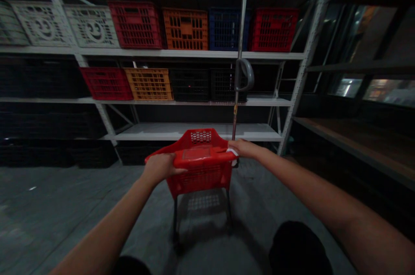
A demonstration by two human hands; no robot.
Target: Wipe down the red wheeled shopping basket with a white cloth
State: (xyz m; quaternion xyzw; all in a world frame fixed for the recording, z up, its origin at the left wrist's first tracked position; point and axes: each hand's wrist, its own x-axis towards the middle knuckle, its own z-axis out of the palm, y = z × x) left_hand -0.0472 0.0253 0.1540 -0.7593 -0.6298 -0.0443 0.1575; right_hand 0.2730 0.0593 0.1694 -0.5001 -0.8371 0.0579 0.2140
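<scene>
A red plastic shopping cart (197, 177) stands on the floor right in front of me, its dark legs showing below the basket. My left hand (160, 167) is wrapped over the left end of its handle, thumb lying along the near side. At the handle's right end, my right hand (241, 147) grips beside a small white item (232, 154), which may be a cloth or paper; I cannot tell whether the fingers hold it. A metal pole (241, 28) with a grey loop handle (244, 75) rises upright just beyond my right hand.
White metal shelving (181, 53) spans the back. It carries plastic crates, among them a red crate (136, 26), an orange crate (186, 28), a blue crate (227, 28) and a yellow crate (149, 84). Another dark rack (356, 145) lines the right side. Grey concrete floor (65, 214) surrounds the cart.
</scene>
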